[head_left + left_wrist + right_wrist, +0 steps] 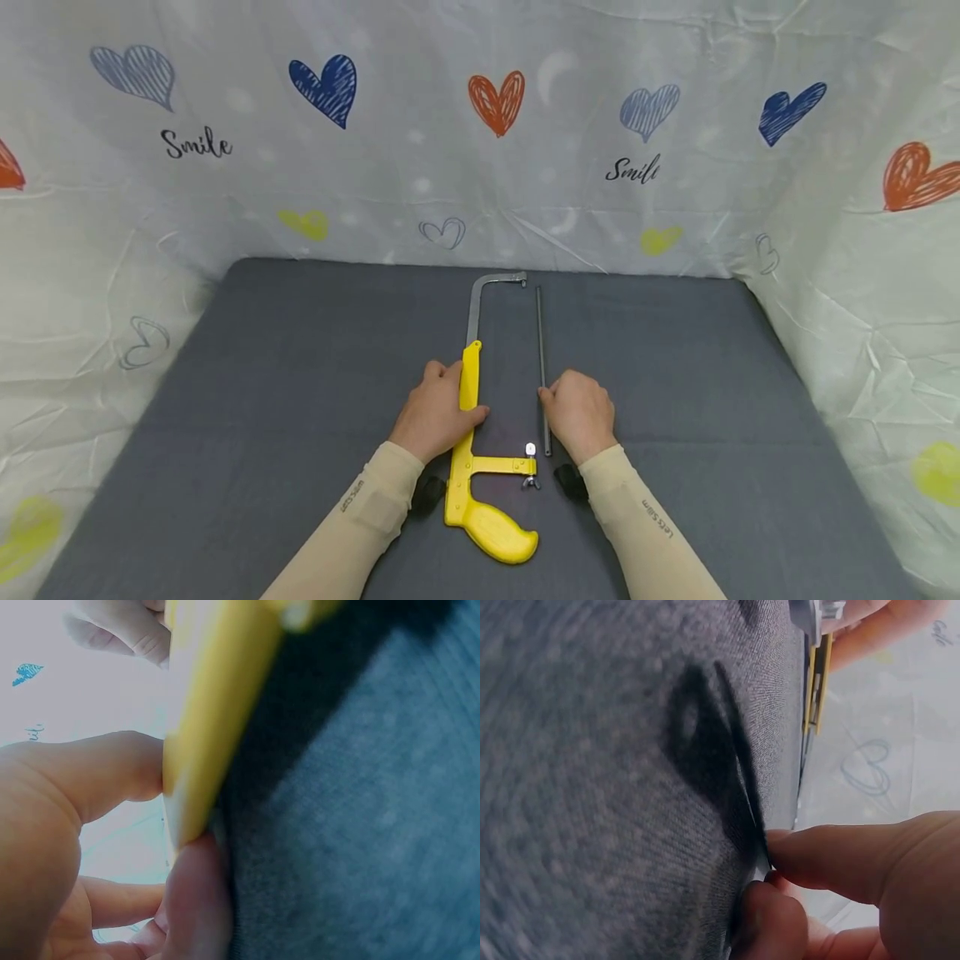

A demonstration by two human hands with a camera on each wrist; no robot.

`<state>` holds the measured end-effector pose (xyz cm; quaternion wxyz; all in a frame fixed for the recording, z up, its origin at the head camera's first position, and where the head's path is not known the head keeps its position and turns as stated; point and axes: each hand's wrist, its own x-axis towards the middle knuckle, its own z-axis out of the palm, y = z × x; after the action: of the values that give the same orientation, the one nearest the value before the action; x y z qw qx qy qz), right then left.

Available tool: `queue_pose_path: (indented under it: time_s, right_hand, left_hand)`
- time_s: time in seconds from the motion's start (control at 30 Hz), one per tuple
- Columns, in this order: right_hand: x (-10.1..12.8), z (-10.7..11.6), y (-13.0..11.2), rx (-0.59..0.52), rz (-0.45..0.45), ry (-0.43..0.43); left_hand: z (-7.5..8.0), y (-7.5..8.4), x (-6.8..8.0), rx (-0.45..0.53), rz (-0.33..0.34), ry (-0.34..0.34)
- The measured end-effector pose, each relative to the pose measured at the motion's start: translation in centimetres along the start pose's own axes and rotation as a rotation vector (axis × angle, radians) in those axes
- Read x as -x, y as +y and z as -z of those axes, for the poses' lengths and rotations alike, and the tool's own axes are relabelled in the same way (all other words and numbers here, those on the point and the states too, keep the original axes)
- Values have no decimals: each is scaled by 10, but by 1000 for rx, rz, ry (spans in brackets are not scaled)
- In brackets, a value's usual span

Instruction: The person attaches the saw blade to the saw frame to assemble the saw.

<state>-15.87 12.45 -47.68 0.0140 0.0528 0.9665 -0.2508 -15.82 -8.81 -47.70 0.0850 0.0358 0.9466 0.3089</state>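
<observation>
A hacksaw frame (468,379) with a yellow body and a grey metal front arm lies on the dark cloth, its handle (498,533) toward me. My left hand (435,412) grips the frame's yellow spine, thumb across the top; the left wrist view shows the yellow bar (217,697) between thumb and fingers. To the right of the frame lies a thin grey hacksaw blade (541,333), apart from it and roughly parallel to the spine. My right hand (581,412) pinches this blade (748,787) near its lower part. A wing nut (531,482) sits on the frame's crosspiece.
Grey-blue cloth (300,400) covers the table. Behind and at both sides hangs a white curtain (412,167) printed with hearts and the word Smile. Dark wrist cameras (572,483) sit under both wrists, close to the saw handle.
</observation>
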Motion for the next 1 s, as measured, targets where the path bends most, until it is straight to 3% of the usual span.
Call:
queue_pose_path:
  time_s: [0.47,1.0]
  right_hand:
    - [-1,0,-1,-43,-5,36]
    - [-14,12,11,-202,-93,-189]
  left_hand:
    - [-1,-2,-1,-8,2,5]
    - [-1,-2,-1,-11,8,2]
